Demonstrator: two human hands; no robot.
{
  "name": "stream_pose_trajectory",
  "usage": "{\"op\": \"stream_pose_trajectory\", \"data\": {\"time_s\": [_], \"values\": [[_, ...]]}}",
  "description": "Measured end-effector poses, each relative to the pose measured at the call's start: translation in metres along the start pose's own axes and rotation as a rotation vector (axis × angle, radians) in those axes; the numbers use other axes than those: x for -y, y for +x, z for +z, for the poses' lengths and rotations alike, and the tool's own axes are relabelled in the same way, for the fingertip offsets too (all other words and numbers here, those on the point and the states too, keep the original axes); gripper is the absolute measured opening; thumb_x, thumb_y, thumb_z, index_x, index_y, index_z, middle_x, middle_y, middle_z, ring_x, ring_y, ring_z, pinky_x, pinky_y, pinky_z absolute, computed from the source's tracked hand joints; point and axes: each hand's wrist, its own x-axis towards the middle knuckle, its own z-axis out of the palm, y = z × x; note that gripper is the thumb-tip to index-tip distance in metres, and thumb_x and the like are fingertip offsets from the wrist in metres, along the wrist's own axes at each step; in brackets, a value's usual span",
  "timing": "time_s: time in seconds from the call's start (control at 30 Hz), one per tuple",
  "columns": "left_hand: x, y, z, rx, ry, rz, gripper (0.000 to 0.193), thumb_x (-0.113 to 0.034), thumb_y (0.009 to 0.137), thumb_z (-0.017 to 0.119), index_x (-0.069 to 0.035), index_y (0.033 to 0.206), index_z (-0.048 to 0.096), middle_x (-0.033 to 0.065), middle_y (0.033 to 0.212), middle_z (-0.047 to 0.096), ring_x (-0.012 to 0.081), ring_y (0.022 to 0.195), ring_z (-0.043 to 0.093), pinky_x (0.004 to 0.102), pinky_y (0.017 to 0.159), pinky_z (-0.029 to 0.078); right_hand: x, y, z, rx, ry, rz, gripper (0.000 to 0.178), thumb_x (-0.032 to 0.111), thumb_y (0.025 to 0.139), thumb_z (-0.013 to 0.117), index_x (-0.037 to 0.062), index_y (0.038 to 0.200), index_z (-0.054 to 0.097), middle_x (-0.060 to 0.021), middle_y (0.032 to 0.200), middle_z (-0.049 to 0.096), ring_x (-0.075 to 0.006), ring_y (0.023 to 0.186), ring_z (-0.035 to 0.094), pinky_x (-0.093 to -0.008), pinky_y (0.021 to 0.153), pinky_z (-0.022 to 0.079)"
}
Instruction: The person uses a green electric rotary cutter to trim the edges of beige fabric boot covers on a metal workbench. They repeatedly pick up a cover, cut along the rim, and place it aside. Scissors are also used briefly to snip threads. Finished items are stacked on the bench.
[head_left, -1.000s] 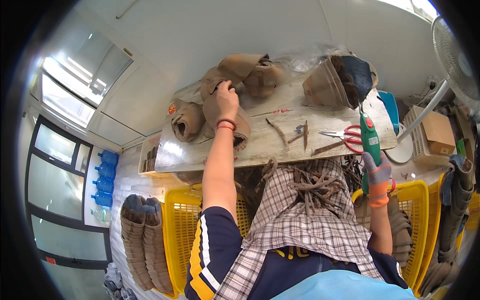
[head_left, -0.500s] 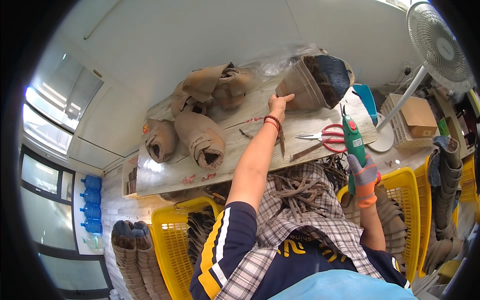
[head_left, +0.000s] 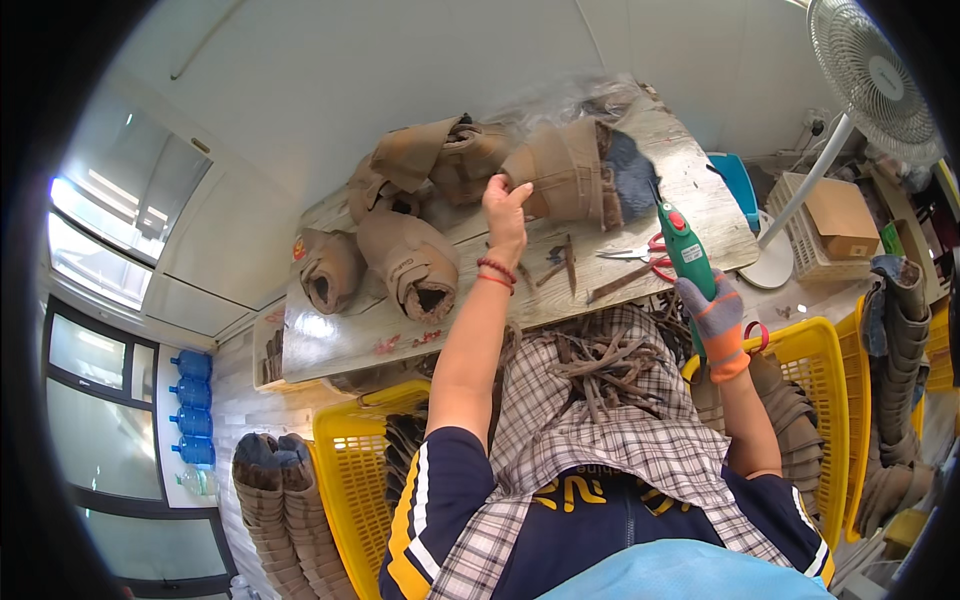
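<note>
My bare left hand (head_left: pixel 507 212), with red bead bracelets at the wrist, grips the left edge of a tan, brown-lined fabric piece (head_left: pixel 563 172) with blue material at its right end. In my gloved right hand (head_left: pixel 715 312) is a green handheld electric cutter (head_left: pixel 686 248). Its pointed tip is close to the blue end; whether they touch I cannot tell. Red-handled scissors (head_left: pixel 660 262) lie on the table (head_left: pixel 480 290), partly behind the cutter. Dark brown trimmed strips (head_left: pixel 605 372) are heaped on the checked apron over my lap.
Rolled tan pieces (head_left: pixel 410 265) sit on the table's left half. Yellow baskets (head_left: pixel 350 480) flank me, holding stacked pieces. A white fan (head_left: pixel 885 85) rises at the far right beside a blue bin (head_left: pixel 735 185). Tall tan stacks (head_left: pixel 275 500) stand on the floor at left.
My left hand has drawn the tan fabric piece to the left. My right hand has shifted slightly left with the cutter.
</note>
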Motion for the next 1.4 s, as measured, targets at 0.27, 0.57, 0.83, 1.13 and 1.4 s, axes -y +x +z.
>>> {"op": "stream_pose_trajectory", "data": {"time_s": [0.27, 0.57, 0.83, 1.13, 1.4], "values": [[-0.092, -0.034, -0.045, 0.016, -0.166, 0.051, 0.037, 0.0, 0.081, 0.06, 0.001, 0.117, 0.053, 0.0092, 0.115, 0.06, 0.0191, 0.104, 0.057, 0.0327, 0.096, 0.042, 0.002, 0.0, 0.007, -0.003, -0.1, -0.147, 0.036, 0.028, 0.077, 0.079, 0.0045, 0.1, 0.064, -0.0042, 0.079, 0.066, -0.0093, 0.066, 0.06, -0.0259, 0.06, 0.048], [-0.206, -0.083, -0.095, -0.255, -0.633, -0.355, 0.037, -0.003, 0.088, 0.053, 0.009, 0.123, 0.047, 0.0221, 0.126, 0.055, 0.0333, 0.119, 0.053, 0.0489, 0.104, 0.041, 0.021, -0.003, 0.024, 0.002, -0.586, -0.818, 0.05, 0.038, 0.061, 0.086, 0.0068, 0.092, 0.063, -0.0111, 0.072, 0.064, -0.0288, 0.061, 0.061, -0.037, 0.057, 0.05], [-0.223, -0.133, -0.127, -0.414, -0.677, -0.426, 0.036, -0.003, 0.092, 0.046, 0.011, 0.124, 0.043, 0.0249, 0.127, 0.053, 0.0363, 0.12, 0.052, 0.0497, 0.104, 0.042, 0.035, -0.006, 0.044, 0.037, -0.641, -1.039, 0.047, 0.039, 0.059, 0.085, 0.0076, 0.085, 0.06, -0.0078, 0.065, 0.058, -0.0274, 0.057, 0.057, -0.0369, 0.053, 0.046], [-0.224, -0.163, -0.139, -0.241, -0.857, -0.554, 0.032, -0.005, 0.091, 0.047, 0.008, 0.121, 0.047, 0.0233, 0.123, 0.056, 0.0379, 0.118, 0.053, 0.0522, 0.1, 0.044, 0.027, -0.016, 0.055, 0.108, -0.602, -1.077, 0.047, 0.041, 0.061, 0.084, 0.007, 0.084, 0.061, -0.0092, 0.068, 0.058, -0.0276, 0.06, 0.057, -0.0381, 0.056, 0.046], [-0.213, -0.168, -0.127, -0.312, -0.843, -0.538, 0.035, -0.004, 0.091, 0.046, 0.012, 0.122, 0.044, 0.026, 0.125, 0.054, 0.0371, 0.119, 0.052, 0.0508, 0.104, 0.041, 0.034, -0.022, 0.051, 0.144, -0.584, -1.076, 0.048, 0.04, 0.061, 0.084, 0.0066, 0.088, 0.064, -0.0086, 0.071, 0.06, -0.0276, 0.063, 0.058, -0.0374, 0.058, 0.048]]}}
